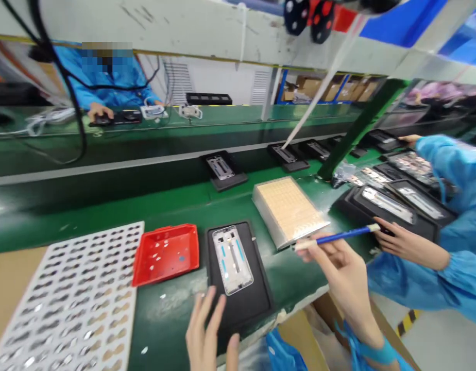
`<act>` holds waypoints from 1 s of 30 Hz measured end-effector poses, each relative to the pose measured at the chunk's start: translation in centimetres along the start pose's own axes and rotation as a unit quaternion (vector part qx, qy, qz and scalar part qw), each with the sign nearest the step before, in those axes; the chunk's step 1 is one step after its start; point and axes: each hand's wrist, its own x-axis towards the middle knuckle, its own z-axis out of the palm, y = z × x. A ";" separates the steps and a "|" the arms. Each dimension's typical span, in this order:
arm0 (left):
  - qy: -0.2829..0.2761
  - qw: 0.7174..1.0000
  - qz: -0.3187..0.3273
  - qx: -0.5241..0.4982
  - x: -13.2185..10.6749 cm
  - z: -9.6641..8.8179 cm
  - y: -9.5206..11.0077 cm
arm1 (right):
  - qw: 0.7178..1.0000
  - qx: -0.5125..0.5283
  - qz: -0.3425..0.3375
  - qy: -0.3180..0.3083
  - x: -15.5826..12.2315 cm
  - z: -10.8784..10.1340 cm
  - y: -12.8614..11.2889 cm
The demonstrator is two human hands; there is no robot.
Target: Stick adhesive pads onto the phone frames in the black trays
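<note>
My left hand (207, 332) lies with fingers stretched out on the near edge of a black fixture (243, 304) that holds a white phone frame (232, 259). My right hand (340, 270) pinches a blue pen-like tool (338, 237), held level with its pale tip close to the front corner of a tray of small tan parts (286, 208). A red tray (166, 252) with a few small bits sits left of the fixture.
A white perforated tray (68, 299) lies at the near left. More black fixtures with phone frames (222, 169) ride the green conveyor. A co-worker's hand (406, 242) in a blue sleeve reaches in from the right by black trays (392, 206). Another person in blue sits across the line.
</note>
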 end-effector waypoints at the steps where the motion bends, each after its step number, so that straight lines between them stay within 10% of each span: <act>1: -0.015 0.999 -0.009 -0.046 0.6 -0.2 1.2 | 0.999 0.038 0.016 -0.031 -1.2 1.3 -0.5; 6: -0.125 0.906 -0.207 -0.346 4.7 -0.3 4.5 | 0.988 0.116 -0.019 -0.105 -5.5 6.1 -0.3; 12: -0.049 0.861 -0.305 -0.405 6.8 -0.3 5.2 | 0.965 0.067 -0.195 -0.164 -6.4 7.1 1.5; 17: -0.004 0.898 -0.222 -0.380 7.3 -0.1 5.4 | 0.938 0.032 -0.273 -0.213 -6.0 7.2 2.0; 30: 0.083 0.988 0.117 -0.060 6.8 -0.1 4.3 | 0.992 0.109 -0.025 -0.066 -7.7 8.9 1.7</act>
